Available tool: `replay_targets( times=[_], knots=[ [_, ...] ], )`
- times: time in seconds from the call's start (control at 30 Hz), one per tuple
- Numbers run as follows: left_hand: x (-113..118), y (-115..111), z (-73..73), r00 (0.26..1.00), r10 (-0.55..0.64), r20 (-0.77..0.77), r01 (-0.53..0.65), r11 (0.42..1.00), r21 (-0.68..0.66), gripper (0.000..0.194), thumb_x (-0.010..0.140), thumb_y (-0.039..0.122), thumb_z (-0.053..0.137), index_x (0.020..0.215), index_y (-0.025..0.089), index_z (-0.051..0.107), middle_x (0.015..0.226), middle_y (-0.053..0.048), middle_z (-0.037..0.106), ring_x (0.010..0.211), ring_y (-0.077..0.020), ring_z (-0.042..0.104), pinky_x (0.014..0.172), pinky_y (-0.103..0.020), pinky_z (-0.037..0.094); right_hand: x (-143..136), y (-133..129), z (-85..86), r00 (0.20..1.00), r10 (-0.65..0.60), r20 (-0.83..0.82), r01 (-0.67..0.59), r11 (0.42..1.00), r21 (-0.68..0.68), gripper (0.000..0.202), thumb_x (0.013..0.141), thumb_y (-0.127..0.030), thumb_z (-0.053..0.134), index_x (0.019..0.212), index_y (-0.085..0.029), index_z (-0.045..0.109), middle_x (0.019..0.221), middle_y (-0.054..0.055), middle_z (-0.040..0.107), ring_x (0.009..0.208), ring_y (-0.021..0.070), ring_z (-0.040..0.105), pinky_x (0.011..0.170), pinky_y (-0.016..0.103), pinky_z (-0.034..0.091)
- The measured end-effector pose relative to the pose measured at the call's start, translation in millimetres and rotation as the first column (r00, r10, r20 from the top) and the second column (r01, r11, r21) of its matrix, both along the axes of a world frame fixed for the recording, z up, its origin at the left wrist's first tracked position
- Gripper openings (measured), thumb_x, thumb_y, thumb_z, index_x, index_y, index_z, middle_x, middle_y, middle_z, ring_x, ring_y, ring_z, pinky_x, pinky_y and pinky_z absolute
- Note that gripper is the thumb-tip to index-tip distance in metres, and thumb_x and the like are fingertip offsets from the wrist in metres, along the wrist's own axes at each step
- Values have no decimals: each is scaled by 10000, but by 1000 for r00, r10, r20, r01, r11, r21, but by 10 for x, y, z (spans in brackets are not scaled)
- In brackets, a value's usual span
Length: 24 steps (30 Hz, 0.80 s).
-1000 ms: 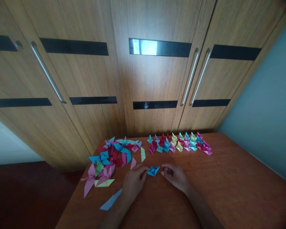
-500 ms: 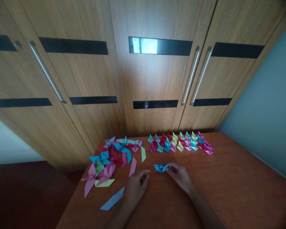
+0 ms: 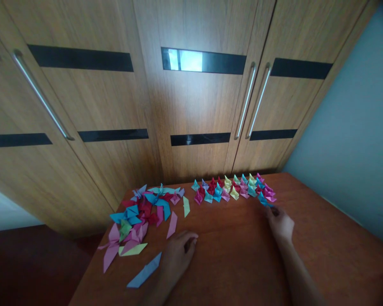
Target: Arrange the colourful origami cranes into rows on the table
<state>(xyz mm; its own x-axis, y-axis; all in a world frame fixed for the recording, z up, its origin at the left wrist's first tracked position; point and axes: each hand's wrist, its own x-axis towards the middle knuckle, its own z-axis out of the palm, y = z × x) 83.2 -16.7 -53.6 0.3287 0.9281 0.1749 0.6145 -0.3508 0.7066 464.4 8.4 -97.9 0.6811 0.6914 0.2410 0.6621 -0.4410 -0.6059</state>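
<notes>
Our left hand (image 3: 178, 255) is loosely curled near a pale-blue folded paper strip (image 3: 145, 271) by the left edge of the reddish-brown wooden tabletop (image 3: 230, 259); whether its fingertips meet, we cannot tell. Farther out, our right hand (image 3: 282, 225) pinches one tip of a bright-blue folded-paper piece (image 3: 263, 199), beside crisp, pointed multicoloured paper pieces (image 3: 234, 193) along the far edge. A light grip should spare its thin creases.

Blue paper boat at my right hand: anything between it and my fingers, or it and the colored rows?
Nothing visible. Your right hand has the blue paper boat by its near end, and the boat sits right beside the colored rows.
</notes>
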Motion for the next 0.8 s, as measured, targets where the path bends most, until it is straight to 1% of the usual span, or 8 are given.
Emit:
replay_targets(
  times=[0.17, 0.3, 0.43, 0.8],
  knots=[
    [-4, -16, 16, 1000, -14, 6, 14, 1000, 9, 224, 859, 240, 446, 900, 251, 667, 926, -12, 682, 893, -167, 618, 813, -268, 467, 103, 113, 2, 989, 7, 148, 25, 978, -208, 372, 841, -411, 425, 1021, -169, 643, 869, 144, 701, 797, 279, 655, 658, 318, 436],
    [0, -29, 23, 1000, -30, -5, 30, 999, -18, 237, 857, 247, 438, 914, 246, 669, 927, -28, 681, 886, -179, 619, 802, -280, 471, 131, 180, 39, 981, 32, 189, 28, 951, -307, 367, 855, -420, 410, 1019, -184, 639, 854, 142, 695, 755, 267, 658, 628, 314, 445],
    [5, -40, 22, 1000, -14, 1, 14, 1000, -4, 233, 851, 228, 443, 910, 253, 667, 923, -19, 680, 876, -175, 620, 791, -269, 468, 107, 205, 70, 978, 59, 199, 13, 940, -341, 379, 861, -421, 401, 1023, -173, 637, 860, 154, 686, 760, 273, 657, 629, 328, 460],
    [-7, -43, 25, 999, -36, -9, 36, 999, -7, 236, 849, 196, 442, 910, 266, 660, 917, 4, 677, 866, -163, 617, 775, -254, 449, 80, 216, 102, 983, 44, 179, 23, 934, -355, 380, 857, -407, 399, 1048, -169, 625, 897, 166, 673, 789, 267, 654, 659, 338, 476]
  ],
)
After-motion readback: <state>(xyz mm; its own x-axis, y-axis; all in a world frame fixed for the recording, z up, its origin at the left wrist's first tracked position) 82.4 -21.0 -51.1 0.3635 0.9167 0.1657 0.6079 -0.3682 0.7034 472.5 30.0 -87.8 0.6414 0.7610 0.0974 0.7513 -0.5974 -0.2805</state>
